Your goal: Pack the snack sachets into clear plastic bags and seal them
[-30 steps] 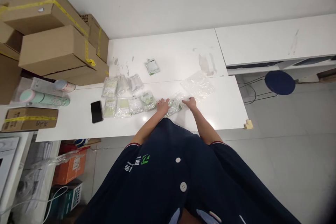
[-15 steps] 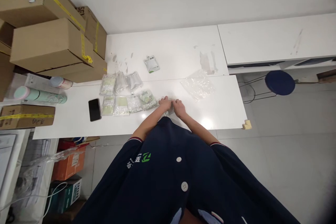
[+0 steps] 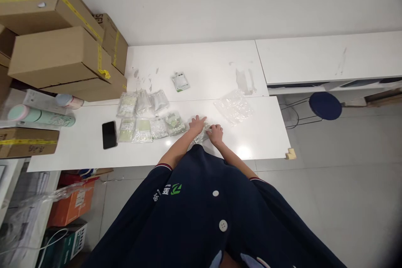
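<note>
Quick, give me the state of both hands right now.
Left hand: open, fingers spread over a clear plastic packet.
Right hand: fingers curled at the packet's edge; whether its grip is closed cannot be told.

1 pale wall [image 3: 201,4], white tables [image 3: 220,67], grey tiled floor [image 3: 329,192], 1 blue stool [image 3: 325,105].

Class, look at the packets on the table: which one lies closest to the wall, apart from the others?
The pale packet with the green edge; it lies alone, beyond the two rows of packets.
</note>
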Demonstrator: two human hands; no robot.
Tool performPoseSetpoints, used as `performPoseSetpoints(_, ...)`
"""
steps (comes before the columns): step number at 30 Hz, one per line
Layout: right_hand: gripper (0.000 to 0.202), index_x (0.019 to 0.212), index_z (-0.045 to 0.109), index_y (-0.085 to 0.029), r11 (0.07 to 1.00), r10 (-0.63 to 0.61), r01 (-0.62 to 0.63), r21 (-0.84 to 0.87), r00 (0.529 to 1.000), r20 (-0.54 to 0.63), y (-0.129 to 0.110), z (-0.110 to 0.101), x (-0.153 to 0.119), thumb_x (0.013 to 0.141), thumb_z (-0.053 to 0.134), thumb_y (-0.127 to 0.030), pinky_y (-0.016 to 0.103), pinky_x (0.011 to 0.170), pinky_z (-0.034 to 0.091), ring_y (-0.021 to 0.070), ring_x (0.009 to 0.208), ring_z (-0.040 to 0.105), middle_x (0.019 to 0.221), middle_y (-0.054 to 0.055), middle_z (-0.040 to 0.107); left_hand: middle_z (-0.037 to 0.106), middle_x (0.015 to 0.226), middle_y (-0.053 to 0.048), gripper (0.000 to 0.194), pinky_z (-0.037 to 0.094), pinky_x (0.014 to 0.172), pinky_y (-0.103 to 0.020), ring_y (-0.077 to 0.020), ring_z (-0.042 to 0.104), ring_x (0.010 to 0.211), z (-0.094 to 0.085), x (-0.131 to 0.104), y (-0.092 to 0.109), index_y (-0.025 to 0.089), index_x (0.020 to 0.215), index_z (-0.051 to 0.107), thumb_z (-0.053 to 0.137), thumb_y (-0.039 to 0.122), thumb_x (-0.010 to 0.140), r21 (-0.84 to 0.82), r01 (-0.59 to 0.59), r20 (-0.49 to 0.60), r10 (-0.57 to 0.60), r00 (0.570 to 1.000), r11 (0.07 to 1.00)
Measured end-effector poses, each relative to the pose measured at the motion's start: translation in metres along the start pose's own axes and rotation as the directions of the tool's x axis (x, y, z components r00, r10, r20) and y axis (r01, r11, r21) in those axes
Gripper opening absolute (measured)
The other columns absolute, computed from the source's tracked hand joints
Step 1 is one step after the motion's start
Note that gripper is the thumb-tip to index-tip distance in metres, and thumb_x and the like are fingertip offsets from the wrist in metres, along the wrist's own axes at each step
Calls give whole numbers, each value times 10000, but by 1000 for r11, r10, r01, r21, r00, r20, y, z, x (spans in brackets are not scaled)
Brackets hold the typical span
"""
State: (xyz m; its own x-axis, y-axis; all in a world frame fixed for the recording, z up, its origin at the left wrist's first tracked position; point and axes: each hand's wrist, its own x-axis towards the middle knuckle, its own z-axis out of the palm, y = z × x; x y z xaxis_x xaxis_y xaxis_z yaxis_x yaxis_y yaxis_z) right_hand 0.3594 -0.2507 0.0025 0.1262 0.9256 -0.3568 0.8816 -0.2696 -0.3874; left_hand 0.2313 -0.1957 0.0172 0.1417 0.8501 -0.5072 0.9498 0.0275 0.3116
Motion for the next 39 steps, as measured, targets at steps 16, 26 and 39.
performPoseSetpoints(16, 286, 1004, 640, -187, 870, -230, -27, 493, 861, 453, 10, -39, -27, 733, 567, -133, 244, 612, 519, 150, 696, 629, 827, -2, 682, 641, 694, -16, 283, 447, 651, -270, -189, 612, 708, -34, -45, -35, 179, 786, 679, 697, 442, 685, -337, -178, 285, 280, 917, 925)
performPoseSetpoints(26, 630, 1423, 453, -341, 767, -629, 625, -145, 777, 21, -89, -74, 49, 871, 382, -46, 403, 1028, 394, 259, 1293, 426, 1474, 1, 445, 571, 1285, -55, 632, 400, 1001, -308, -200, 521, 1169, -85, -56, -61, 267, 1416, 448, 388, 58, 823, -248, -140, -410, 27, 911, 959)
performPoseSetpoints(39, 665, 1392, 486, -297, 811, -533, 585, -30, 759, 374, -88, 5, 73, 755, 559, -121, 499, 1103, 255, 318, 1455, 135, 1596, 35, 193, 622, 1236, -111, 366, 347, 1071, -362, -220, 522, 1208, -112, 55, -114, 171, 1234, 590, 407, 230, 922, -381, 93, -361, -241, 901, 920)
